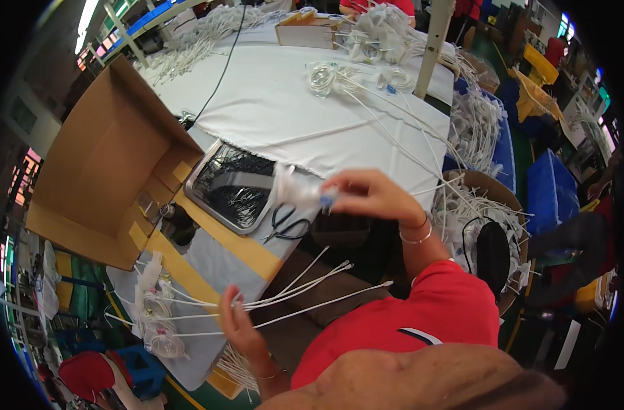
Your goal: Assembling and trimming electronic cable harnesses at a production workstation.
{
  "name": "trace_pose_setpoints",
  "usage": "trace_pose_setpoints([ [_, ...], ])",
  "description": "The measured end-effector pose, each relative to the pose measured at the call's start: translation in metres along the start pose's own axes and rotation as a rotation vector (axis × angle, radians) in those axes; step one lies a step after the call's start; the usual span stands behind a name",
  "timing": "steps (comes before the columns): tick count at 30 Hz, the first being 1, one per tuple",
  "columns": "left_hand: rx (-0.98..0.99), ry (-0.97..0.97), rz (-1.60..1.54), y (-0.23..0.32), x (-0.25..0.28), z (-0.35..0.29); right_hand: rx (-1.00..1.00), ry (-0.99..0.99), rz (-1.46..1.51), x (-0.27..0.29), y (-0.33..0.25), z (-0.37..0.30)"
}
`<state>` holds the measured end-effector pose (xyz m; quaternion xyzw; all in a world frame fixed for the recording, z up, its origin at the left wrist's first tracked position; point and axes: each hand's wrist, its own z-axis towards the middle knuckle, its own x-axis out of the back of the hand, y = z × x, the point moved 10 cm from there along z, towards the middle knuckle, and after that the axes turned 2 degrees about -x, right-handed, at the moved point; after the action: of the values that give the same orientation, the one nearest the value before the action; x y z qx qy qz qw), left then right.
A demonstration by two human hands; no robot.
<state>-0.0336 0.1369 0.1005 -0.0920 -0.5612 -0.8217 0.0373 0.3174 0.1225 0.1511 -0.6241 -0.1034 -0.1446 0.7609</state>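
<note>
My right hand (373,195) grips a crumpled clear plastic bag (295,188), blurred by motion, with a small blue part near my fingertips. Below the bag, black-handled scissors (276,234) lie beside a metal tray (249,229) of thin black strips. My left hand (242,324) is open at the table's near edge, fingers apart. Several white cables (305,287) run past its fingers, their ends reaching over my lap. They lead from bagged, coiled white cables (158,307) at the table's left corner. Whether the hand touches them is hard to tell.
An open cardboard box (107,150) stands on its side at left. Farther back, bagged cable coils (325,78) lie on the white-covered table (271,96), near a metal post (435,48). To my right are a carton of white cables (455,212) and a blue bin (507,147).
</note>
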Motion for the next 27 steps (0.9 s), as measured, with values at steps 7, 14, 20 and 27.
trace_pose_setpoints([
  [7,0.182,-0.201,-0.341,0.001,-0.085,-0.008,0.225,-0.593,-0.137,-0.099,-0.025,-0.052],
  [14,0.101,0.003,-0.26,-0.032,-0.013,-0.022,0.212,-0.508,-0.321,-0.069,-0.033,-0.048],
  [20,0.194,0.594,-0.532,0.002,0.069,-0.005,0.046,0.279,-0.829,0.061,-0.021,-0.053],
  [27,-0.594,0.039,-0.789,-0.003,0.172,0.077,0.347,0.926,-0.454,0.095,-0.069,-0.082],
])
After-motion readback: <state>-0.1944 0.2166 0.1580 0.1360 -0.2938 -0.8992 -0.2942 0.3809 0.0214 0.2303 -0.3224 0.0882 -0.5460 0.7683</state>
